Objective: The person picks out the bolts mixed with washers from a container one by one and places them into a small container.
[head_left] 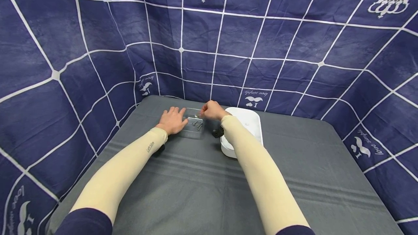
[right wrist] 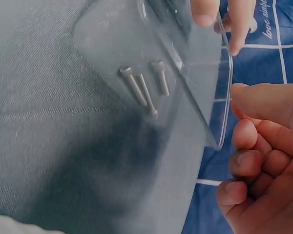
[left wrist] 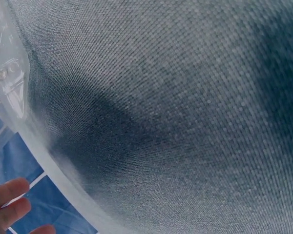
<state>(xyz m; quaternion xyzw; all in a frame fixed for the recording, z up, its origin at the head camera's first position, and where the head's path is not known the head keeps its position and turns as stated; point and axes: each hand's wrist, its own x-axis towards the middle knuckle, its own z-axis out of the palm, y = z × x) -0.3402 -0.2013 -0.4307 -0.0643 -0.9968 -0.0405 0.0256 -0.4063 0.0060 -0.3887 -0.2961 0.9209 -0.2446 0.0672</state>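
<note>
A clear plastic box [head_left: 191, 133] lies on the grey cloth, and several metal screws [head_left: 197, 124] show in its near part. My left hand [head_left: 173, 120] is spread at the box's left side, thumb against its edge. My right hand [head_left: 212, 111] is at the far right corner. In the right wrist view, the right hand [right wrist: 268, 146] pinches the clear edge [right wrist: 224, 122] between thumb and forefinger, other fingers curled; screws [right wrist: 134, 87] lie in the box. The left wrist view shows the left fingers [left wrist: 12, 202] below part of the box [left wrist: 12, 73].
To the right of the box, partly under the right forearm, stands a white oval-cornered container [head_left: 228, 151]. Grey cloth [head_left: 183, 191] covers the table. A blue curtain [head_left: 228, 68] with white lines hangs behind it and at both sides.
</note>
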